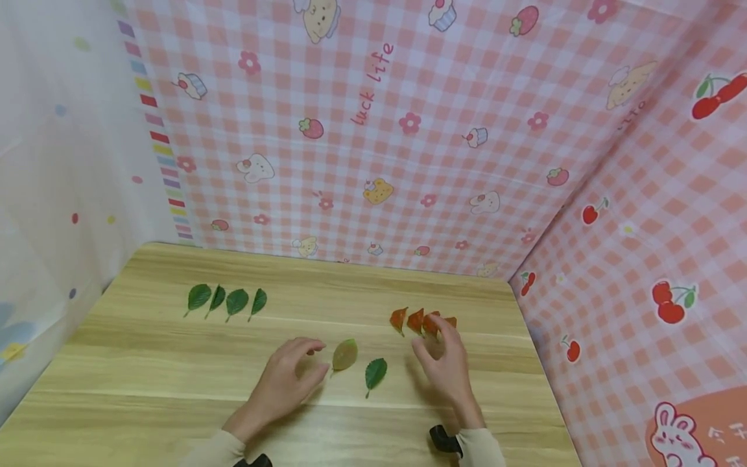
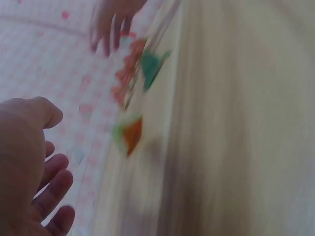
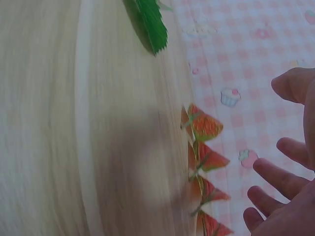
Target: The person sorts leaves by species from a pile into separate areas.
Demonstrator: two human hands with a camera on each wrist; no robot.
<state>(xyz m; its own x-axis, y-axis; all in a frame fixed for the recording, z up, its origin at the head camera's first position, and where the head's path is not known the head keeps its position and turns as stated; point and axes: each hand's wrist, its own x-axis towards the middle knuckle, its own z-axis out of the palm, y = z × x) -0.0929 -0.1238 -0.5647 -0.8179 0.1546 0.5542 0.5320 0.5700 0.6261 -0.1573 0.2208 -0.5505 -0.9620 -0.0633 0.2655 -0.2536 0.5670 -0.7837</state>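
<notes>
Near the middle of the table, my left hand [image 1: 287,376] hovers with loosely bent fingers and holds nothing. Just right of its fingertips lies a yellowish-brown leaf [image 1: 345,355] with a greenish edge. A single green leaf [image 1: 376,374] rests between the two hands. My right hand [image 1: 446,360] is over the right end of a row of red leaves [image 1: 399,320], partly hiding the last ones in the head view. In the right wrist view, that hand's fingers [image 3: 280,177] are spread and apart from the red leaves [image 3: 209,156]. The left wrist view is blurred.
A row of several green leaves [image 1: 236,302] lies at the back left of the wooden table [image 1: 327,298]. Behind the table hangs a pink checked cloth [image 1: 350,162], another covers the right side [image 1: 630,246], and a white cloth [image 1: 64,181] is at the left.
</notes>
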